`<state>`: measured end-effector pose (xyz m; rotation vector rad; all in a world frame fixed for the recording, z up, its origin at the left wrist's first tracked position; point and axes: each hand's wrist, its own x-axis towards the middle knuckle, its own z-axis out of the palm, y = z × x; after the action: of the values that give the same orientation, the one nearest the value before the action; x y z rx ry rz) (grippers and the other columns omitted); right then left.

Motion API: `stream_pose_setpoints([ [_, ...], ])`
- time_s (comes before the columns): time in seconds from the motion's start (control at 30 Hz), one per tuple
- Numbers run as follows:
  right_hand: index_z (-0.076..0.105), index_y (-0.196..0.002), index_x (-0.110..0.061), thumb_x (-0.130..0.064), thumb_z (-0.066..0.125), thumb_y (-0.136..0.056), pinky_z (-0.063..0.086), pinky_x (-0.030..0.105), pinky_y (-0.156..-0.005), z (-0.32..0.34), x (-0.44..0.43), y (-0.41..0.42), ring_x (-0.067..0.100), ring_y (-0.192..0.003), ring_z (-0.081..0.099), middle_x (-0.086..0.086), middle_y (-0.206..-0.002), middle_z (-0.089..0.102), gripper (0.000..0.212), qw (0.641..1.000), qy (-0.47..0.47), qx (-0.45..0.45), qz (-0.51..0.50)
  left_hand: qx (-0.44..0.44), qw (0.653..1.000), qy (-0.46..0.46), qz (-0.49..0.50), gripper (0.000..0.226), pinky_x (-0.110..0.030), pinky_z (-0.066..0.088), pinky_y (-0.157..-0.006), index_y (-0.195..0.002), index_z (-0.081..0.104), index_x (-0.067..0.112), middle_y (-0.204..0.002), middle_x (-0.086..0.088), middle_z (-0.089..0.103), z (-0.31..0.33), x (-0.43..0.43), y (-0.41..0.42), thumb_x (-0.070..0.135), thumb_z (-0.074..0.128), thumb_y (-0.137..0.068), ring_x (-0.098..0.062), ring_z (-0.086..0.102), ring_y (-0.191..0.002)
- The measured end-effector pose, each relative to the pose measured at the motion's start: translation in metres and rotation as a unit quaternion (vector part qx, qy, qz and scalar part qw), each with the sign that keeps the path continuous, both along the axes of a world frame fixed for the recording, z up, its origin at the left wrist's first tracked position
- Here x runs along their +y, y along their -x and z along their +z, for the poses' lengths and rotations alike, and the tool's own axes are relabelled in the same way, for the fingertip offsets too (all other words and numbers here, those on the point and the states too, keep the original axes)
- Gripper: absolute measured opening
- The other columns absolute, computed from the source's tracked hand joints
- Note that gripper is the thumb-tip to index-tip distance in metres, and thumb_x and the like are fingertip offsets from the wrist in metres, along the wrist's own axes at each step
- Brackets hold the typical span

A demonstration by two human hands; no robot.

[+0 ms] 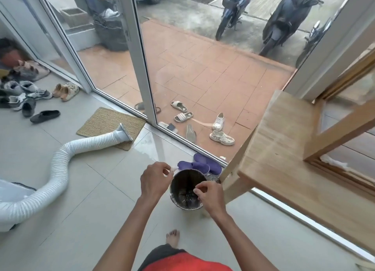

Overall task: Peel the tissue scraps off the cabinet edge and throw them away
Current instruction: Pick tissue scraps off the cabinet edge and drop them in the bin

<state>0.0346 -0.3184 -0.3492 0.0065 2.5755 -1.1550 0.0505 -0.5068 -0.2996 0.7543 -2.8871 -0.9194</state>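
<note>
- Over the round dark metal bin (185, 189) on the pale tiled floor (85, 189), both hands are hovering close together.
- The left hand (155, 179) is sitting just left of the bin's rim, its fingers (166, 170) pinching a small white tissue scrap (173, 170) between thumb and forefinger.
- The right hand (210, 195) is reaching over the bin's near right edge, its fingers (199, 189) curled and pinched together; whether anything is caught between them, I cannot tell.
- The light wooden cabinet (284, 169) is standing just right of the bin, its corner almost touching the right hand.
- More white tissue scraps (332, 162) are clinging along an inner frame edge of the cabinet, well apart from the hands.
- A pair of purple slippers (200, 165) is lying just behind the bin, beside the white door frame (140, 53).
- A white ribbed flexible hose (60, 165) is curving across the floor to the left, its end resting on a woven brown doormat (107, 121).
- A bare foot (172, 238) is standing on the floor below the bin.
</note>
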Motion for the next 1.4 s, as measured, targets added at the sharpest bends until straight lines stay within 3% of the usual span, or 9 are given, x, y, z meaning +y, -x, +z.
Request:
stream_pose_setpoints([
  [0.2, 0.072, -0.066, -0.022, -0.033, 0.081, -0.074, 0.056, 0.032, -0.067, -0.031, -0.022, 0.037, 0.013, -0.064, 0.067, -0.009, -0.059, 0.068, 0.015, 0.994, -0.077, -0.052, -0.051, -0.068, 0.997, -0.042, -0.013, 0.025, -0.029, 0.05, -0.07, -0.093, 0.075, 0.025, -0.081, 0.01, 0.075, -0.03, -0.033, 0.032, 0.048, 0.068, -0.084, -0.017, 0.068, -0.089],
  [0.37, 0.077, -0.074, -0.021, -0.02, 0.076, -0.076, 0.056, 0.031, -0.072, -0.04, -0.025, 0.06, 0.017, -0.075, 0.069, -0.003, -0.074, 0.074, 0.002, 0.986, -0.129, -0.072, -0.082, -0.096, 0.993, -0.062, -0.026, 0.027, -0.029, 0.048, -0.07, -0.093, 0.074, 0.024, -0.082, 0.009, 0.074, -0.045, -0.043, 0.052, 0.048, 0.067, -0.085, -0.017, 0.067, -0.091],
  [0.43, 0.076, -0.077, -0.023, -0.016, 0.072, -0.076, 0.056, 0.032, -0.074, -0.046, -0.024, 0.068, 0.019, -0.08, 0.069, -0.002, -0.079, 0.075, 0.008, 0.982, -0.137, -0.081, -0.103, -0.098, 0.992, -0.069, -0.032, 0.029, -0.028, 0.046, -0.07, -0.092, 0.075, 0.023, -0.083, 0.008, 0.075, -0.049, -0.044, 0.059, 0.05, 0.066, -0.085, -0.018, 0.066, -0.091],
  [0.7, 0.078, -0.082, -0.017, -0.016, 0.067, -0.083, 0.051, 0.029, -0.068, -0.046, -0.027, 0.096, 0.024, -0.076, 0.067, 0.004, -0.08, 0.075, 0.011, 0.974, -0.113, -0.06, -0.188, -0.109, 0.99, -0.082, -0.034, 0.034, -0.027, 0.047, -0.068, -0.09, 0.076, 0.023, -0.081, 0.008, 0.073, -0.056, -0.049, 0.072, 0.055, 0.066, -0.084, -0.018, 0.068, -0.088],
  [1.0, 0.077, -0.082, -0.02, -0.018, 0.062, -0.083, 0.052, 0.03, -0.07, -0.051, -0.024, 0.096, 0.022, -0.08, 0.068, -0.002, -0.079, 0.074, 0.015, 0.974, -0.09, -0.076, -0.192, -0.141, 0.984, -0.102, -0.042, 0.024, -0.025, 0.044, -0.066, -0.088, 0.074, 0.025, -0.07, 0.014, 0.063, -0.069, -0.038, 0.085, 0.048, 0.07, -0.083, -0.018, 0.068, -0.083],
  [1.17, 0.077, -0.088, -0.021, -0.02, 0.06, -0.086, 0.053, 0.03, -0.073, -0.049, -0.016, 0.09, 0.021, -0.083, 0.068, 0.0, -0.084, 0.075, 0.017, 0.973, -0.102, -0.077, -0.191, -0.178, 0.977, -0.113, -0.041, 0.026, -0.026, 0.047, -0.068, -0.083, 0.072, 0.024, -0.078, 0.007, 0.07, -0.089, -0.029, 0.093, 0.05, 0.069, -0.082, -0.021, 0.069, -0.084],
  [1.4, 0.074, -0.097, -0.021, -0.021, 0.059, -0.087, 0.053, 0.031, -0.078, -0.046, -0.007, 0.086, 0.022, -0.091, 0.067, -0.003, -0.094, 0.075, 0.018, 0.972, -0.126, -0.08, -0.179, -0.212, 0.968, -0.105, -0.082, 0.017, -0.029, 0.053, -0.071, -0.078, 0.074, 0.021, -0.084, 0.002, 0.075, -0.118, -0.018, 0.109, 0.037, 0.07, -0.081, -0.025, 0.069, -0.085],
])
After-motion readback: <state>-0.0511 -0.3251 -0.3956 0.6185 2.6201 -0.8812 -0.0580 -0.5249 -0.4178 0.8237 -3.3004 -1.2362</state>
